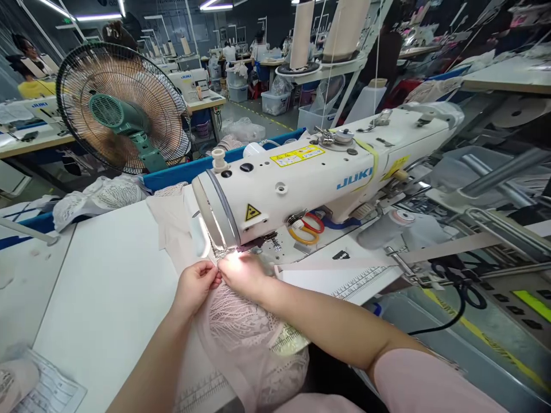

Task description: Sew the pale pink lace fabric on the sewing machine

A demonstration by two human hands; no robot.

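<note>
A pale pink lace garment (pixel 239 321) hangs from the sewing table's front edge toward my lap. My left hand (pixel 196 285) pinches its upper edge just in front of the machine's needle area. Close beside it, my right hand (pixel 243 274) is closed on the same fabric under the bright machine lamp, its fingertips partly hidden. The white JUKI sewing machine (pixel 301 178) stretches from above my hands to the upper right. More pale fabric (pixel 170 221) lies on the table left of the machine head. The needle and presser foot are mostly hidden.
Red- and orange-handled scissors (pixel 307 229) lie under the machine arm. A large fan (pixel 123 112) stands behind the table at left. Lace pieces (pixel 101 198) rest along the back edge. A pale strip (pixel 465 245) runs through a metal guide at right. Thread cones (pixel 302 34) stand above.
</note>
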